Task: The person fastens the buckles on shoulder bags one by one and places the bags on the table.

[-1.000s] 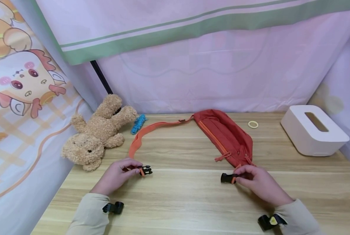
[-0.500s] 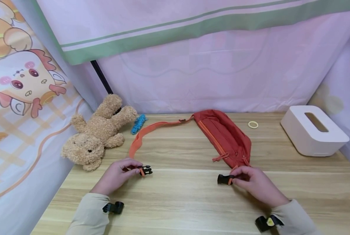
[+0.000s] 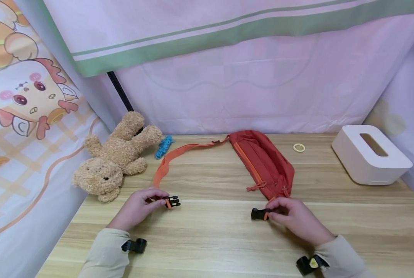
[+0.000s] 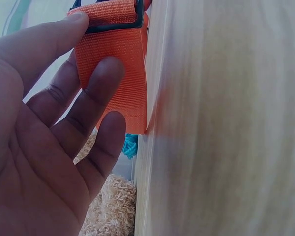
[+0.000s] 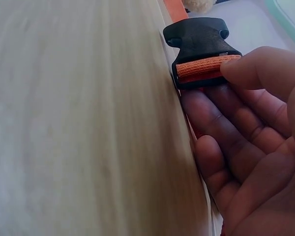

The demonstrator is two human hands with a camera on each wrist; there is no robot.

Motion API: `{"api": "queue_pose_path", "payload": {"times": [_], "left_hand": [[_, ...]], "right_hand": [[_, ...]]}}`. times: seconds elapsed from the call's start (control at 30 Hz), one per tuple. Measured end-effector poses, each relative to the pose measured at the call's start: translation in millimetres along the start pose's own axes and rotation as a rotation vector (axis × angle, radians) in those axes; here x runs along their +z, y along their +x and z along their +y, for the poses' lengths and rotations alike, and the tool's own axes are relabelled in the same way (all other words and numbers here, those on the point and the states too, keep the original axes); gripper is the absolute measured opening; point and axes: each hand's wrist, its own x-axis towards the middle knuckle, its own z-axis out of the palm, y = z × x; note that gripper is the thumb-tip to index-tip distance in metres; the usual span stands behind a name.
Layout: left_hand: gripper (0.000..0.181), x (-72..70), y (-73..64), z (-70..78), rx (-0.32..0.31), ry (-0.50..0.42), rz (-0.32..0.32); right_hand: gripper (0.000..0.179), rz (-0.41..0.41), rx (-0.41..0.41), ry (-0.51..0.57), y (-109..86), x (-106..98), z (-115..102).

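Observation:
A red waist bag (image 3: 262, 164) lies on the wooden table, its orange strap (image 3: 172, 156) curving off to the left. My left hand (image 3: 142, 206) pinches the pronged half of a black buckle (image 3: 172, 201) at the strap's end; its prongs point right. In the left wrist view the thumb presses the webbing (image 4: 110, 54) at the buckle's bar. My right hand (image 3: 295, 218) pinches the socket half of the buckle (image 3: 259, 214), its mouth facing left. The right wrist view has this socket (image 5: 199, 42) between thumb and fingers. A gap separates the two halves.
A teddy bear (image 3: 116, 156) lies at the left, beside a blue cord bundle (image 3: 164, 146). Behind the bag's right side is a pale yellow ring (image 3: 299, 147). A white tissue box (image 3: 373, 154) stands at the right. Curtains (image 3: 227, 96) hang behind the table.
My right hand has moved left with the socket half, narrowing the gap, and the bag's near end has swung left with it. The left hand has stayed still.

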Motion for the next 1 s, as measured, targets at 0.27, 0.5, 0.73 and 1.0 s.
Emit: {"api": "queue_pose_path", "payload": {"times": [0.27, 0.5, 0.73, 1.0], "left_hand": [[0.021, 1.6, -0.4, -0.7, 0.000, -0.003, -0.004], [0.020, 1.9, -0.2, -0.8, 0.006, -0.007, -0.001], [0.020, 2.4, -0.7, -1.8, 0.013, -0.018, -0.006], [0.020, 2.5, -0.1, -1.8, 0.005, -0.012, 0.000]], "right_hand": [[0.010, -0.013, -0.018, 0.006, 2.6, 6, -1], [0.009, -0.031, -0.002, 0.023, 5.0, 9, -7], [0.009, -0.052, 0.005, 0.038, 7.4, 14, -12], [0.009, -0.057, -0.020, 0.047, 8.2, 22, -16]]}}
